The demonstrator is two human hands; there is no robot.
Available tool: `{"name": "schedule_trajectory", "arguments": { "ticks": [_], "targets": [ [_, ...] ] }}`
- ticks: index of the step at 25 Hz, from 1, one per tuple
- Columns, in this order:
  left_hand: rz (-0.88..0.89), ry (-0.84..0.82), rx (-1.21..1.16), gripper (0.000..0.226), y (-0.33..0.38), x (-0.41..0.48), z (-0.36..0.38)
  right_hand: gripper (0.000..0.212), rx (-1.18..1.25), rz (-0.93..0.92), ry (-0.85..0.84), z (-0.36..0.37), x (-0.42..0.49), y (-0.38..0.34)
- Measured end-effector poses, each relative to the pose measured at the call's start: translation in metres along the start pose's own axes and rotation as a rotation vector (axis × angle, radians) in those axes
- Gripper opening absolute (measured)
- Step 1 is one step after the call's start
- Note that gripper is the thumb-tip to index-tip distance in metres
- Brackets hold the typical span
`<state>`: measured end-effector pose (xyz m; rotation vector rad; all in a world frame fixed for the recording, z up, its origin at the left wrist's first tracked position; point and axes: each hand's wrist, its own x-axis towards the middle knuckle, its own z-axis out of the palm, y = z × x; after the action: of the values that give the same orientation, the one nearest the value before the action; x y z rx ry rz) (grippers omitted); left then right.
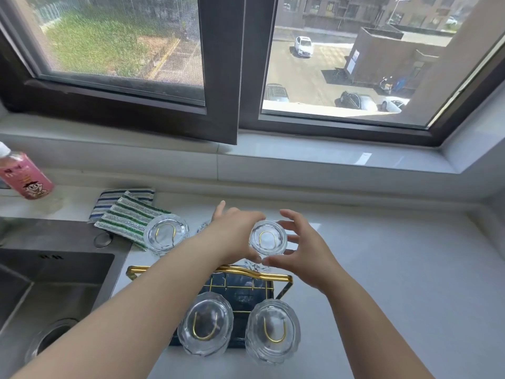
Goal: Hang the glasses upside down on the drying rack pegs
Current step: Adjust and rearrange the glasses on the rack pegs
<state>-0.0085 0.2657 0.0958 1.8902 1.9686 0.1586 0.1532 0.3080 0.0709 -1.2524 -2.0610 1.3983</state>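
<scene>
the far-right glass [268, 238] sits upturned on its peg, axis vertical, at twelve o'clock of the rack [247, 289]. left hand [235, 231] spreads at its nine o'clock, right hand [303, 251] at three; both open, fingertips about touching.

There is one view only, from the person's head. It looks forward and steeply down, from close above the white stone table [382, 269]. Beyond the fingers [289, 214], it also takes in the dark-framed window [221, 77].
</scene>
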Motion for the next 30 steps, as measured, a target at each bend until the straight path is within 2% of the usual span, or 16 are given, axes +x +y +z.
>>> {"name": "schedule_trajectory", "arguments": {
  "ticks": [8,13,16,18,20,23,25,30],
  "targets": [
    [-0.001,-0.027,-0.029,0.081,-0.003,0.0,0.002,0.092,-0.043,0.012,-0.021,-0.001,0.001,-0.001],
    [0.055,-0.038,-0.063,0.092,-0.011,-0.004,-0.006,0.095,-0.148,0.007,-0.037,-0.008,-0.002,-0.01],
    [0.044,0.011,-0.058,0.1,-0.035,-0.012,-0.025,0.089,-0.172,-0.071,0.005,-0.01,-0.001,-0.029],
    [-0.004,-0.001,-0.009,0.102,-0.054,-0.019,-0.034,0.086,-0.192,-0.142,-0.026,-0.002,0.003,-0.045],
    [-0.047,-0.039,0.063,0.103,-0.066,-0.025,-0.037,0.088,-0.321,-0.197,-0.091,0.013,0.01,-0.06],
    [-0.088,-0.073,0.097,0.098,-0.071,-0.029,-0.03,0.095,-0.637,-0.233,-0.194,0.035,0.026,-0.069],
    [-0.093,-0.081,0.107,0.089,-0.072,-0.029,-0.026,0.094,-0.763,-0.221,-0.247,0.045,0.035,-0.07],
    [-0.067,-0.039,0.059,0.076,-0.079,-0.03,-0.02,0.082,-0.77,-0.229,-0.233,0.051,0.041,-0.067]
  ]
}}
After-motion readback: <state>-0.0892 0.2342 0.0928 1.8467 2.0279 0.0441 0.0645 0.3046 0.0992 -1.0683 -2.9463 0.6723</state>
